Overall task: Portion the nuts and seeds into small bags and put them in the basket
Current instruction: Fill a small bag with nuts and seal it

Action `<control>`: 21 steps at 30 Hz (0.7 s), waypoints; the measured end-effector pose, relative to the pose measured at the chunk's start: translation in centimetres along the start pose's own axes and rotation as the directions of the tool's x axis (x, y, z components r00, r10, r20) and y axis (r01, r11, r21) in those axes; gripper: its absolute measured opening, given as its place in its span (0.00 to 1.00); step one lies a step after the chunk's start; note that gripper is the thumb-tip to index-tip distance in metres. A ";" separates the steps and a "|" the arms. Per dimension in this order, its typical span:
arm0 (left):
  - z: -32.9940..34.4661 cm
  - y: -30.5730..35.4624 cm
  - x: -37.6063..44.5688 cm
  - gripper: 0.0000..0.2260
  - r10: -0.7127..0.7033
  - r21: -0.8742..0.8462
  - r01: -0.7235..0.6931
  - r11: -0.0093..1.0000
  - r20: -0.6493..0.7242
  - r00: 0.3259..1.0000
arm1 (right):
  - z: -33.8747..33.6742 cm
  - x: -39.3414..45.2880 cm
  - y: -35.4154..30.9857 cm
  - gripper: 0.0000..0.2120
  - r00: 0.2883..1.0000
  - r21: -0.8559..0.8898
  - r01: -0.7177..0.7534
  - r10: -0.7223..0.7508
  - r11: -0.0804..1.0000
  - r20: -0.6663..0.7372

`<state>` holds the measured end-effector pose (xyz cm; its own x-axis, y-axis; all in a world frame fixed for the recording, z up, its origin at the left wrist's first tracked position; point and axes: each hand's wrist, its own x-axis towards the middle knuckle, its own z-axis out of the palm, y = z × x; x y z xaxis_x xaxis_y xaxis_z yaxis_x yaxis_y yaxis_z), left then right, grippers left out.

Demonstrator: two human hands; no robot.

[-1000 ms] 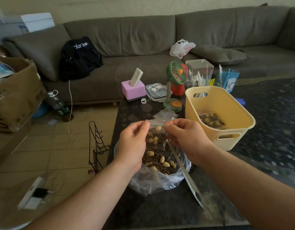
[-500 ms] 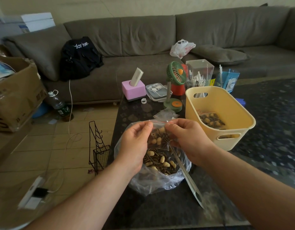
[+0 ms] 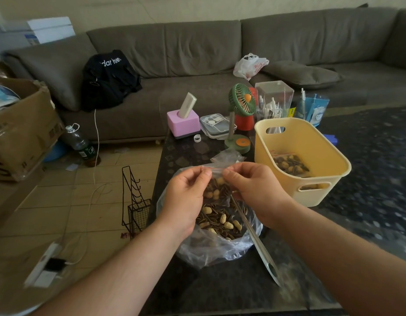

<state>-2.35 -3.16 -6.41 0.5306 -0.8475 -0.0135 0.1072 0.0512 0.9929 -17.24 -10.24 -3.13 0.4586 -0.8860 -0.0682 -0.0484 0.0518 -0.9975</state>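
A small clear zip bag (image 3: 217,190) holding peanuts and sunflower seeds hangs between my hands over the big plastic bag of nuts and seeds (image 3: 220,224). My left hand (image 3: 186,197) pinches the small bag's top edge at the left. My right hand (image 3: 254,188) pinches the top edge at the right and also holds a long metal scoop (image 3: 254,240) whose handle points toward me. The yellow basket (image 3: 311,179) stands to the right with one filled small bag (image 3: 288,164) inside.
Spare empty small bags (image 3: 227,156) lie just beyond my hands. Farther back on the dark table stand a pink holder (image 3: 183,123), a green fan (image 3: 242,103), a clear box (image 3: 274,99) and a blue pen holder (image 3: 313,108). A wire rack (image 3: 136,201) stands on the floor at left.
My hands have drawn slightly closer together along the small bag's top edge. The bag and scoop stay where they were.
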 end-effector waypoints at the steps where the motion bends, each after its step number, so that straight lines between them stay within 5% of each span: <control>1: 0.0 0.0 0.0 0.05 0.001 -0.001 -0.001 1.000 0.004 1.000 | 0.0 0.0 0.0 0.06 1.000 -0.016 0.012 -0.012 1.000 -0.004; 21: 1.0 0.3 -0.6 0.07 -0.049 0.004 0.049 0.999 0.033 0.998 | 0.3 0.3 0.6 0.05 1.000 -0.007 0.029 -0.029 1.000 0.003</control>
<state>-3.49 -3.17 -5.97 0.4964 -0.8662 -0.0583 0.1294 0.0074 0.9916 -16.84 -10.31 -3.79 0.4626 -0.8857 -0.0392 -0.0413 0.0226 -0.9989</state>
